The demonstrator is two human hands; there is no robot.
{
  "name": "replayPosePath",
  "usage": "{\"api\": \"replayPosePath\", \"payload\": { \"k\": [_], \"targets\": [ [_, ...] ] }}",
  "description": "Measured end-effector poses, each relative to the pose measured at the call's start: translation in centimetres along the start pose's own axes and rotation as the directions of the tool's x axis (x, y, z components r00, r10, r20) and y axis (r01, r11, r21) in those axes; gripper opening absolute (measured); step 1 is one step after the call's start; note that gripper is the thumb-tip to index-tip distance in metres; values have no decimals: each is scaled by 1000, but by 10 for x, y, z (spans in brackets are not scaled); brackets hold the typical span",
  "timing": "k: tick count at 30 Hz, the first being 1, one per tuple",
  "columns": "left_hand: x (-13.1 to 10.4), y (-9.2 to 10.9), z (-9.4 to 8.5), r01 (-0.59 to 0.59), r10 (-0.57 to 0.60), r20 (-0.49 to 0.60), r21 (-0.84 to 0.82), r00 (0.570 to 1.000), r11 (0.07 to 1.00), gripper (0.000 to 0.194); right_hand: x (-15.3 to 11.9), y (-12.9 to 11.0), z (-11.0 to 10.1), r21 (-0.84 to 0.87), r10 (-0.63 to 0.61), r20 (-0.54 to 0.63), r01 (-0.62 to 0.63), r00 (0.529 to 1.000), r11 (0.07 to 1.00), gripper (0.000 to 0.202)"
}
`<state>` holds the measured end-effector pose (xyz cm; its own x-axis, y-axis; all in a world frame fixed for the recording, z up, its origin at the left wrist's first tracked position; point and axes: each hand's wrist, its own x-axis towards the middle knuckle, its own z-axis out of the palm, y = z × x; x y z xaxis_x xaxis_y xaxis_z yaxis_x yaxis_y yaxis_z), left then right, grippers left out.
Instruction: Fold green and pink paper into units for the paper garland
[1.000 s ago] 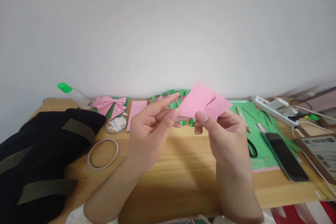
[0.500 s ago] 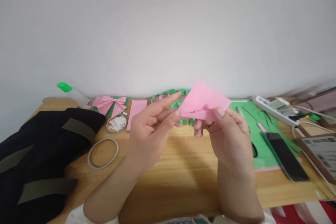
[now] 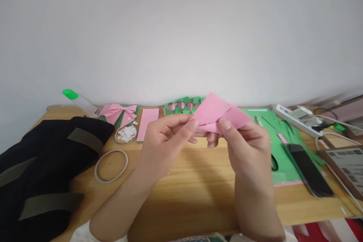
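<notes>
A folded pink paper (image 3: 213,110) with a pointed top is held up over the wooden table, creases showing across its front. My left hand (image 3: 167,143) pinches its lower left corner between thumb and fingers. On the right side my right hand (image 3: 248,147) grips it, thumb pressed on the front near the lower fold and fingers behind. Some fingertips of the right hand show below the paper; the rest are hidden behind it.
Black cloth (image 3: 56,151) covers the table's left. Near it are a tape ring (image 3: 111,165), white scraps (image 3: 126,134), a pink bow (image 3: 120,113) and a pink strip (image 3: 149,121). Green sheets (image 3: 286,170), a phone (image 3: 310,170) and a power strip (image 3: 297,121) lie right.
My left fingers have closed onto the paper's left corner; the index finger was stretched out before. My right thumb has moved left, and the paper now shows a fold on its right side.
</notes>
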<state>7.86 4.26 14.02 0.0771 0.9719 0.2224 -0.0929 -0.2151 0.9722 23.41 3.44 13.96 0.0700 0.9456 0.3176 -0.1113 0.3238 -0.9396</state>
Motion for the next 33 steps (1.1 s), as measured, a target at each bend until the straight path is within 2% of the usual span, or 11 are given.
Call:
{"api": "replayPosePath", "payload": {
  "k": [8, 14, 17, 22, 33],
  "targets": [
    [1, 2, -2, 25, -19, 80, -69, 997, 997, 15, -1, -1, -1, -77, -86, -7, 85, 996, 993, 13],
    [0, 5, -3, 30, -20, 112, -87, 994, 996, 17, -1, -3, -2, -96, -100, -11, 99, 995, 990, 19],
    [1, 5, -3, 73, -64, 131, -64, 989, 995, 15, -2, -3, -2, -147, -123, -6, 121, 992, 982, 15],
    [4, 5, -3, 199, -164, 251, -118, 954, 973, 23, -4, -3, -5, -226, -195, 23, 195, 980, 954, 13],
    [4, 8, -6, 229, -165, 309, -185, 937, 956, 24, -3, -3, -4, -270, -259, 3, 250, 966, 930, 13]
  ]
}}
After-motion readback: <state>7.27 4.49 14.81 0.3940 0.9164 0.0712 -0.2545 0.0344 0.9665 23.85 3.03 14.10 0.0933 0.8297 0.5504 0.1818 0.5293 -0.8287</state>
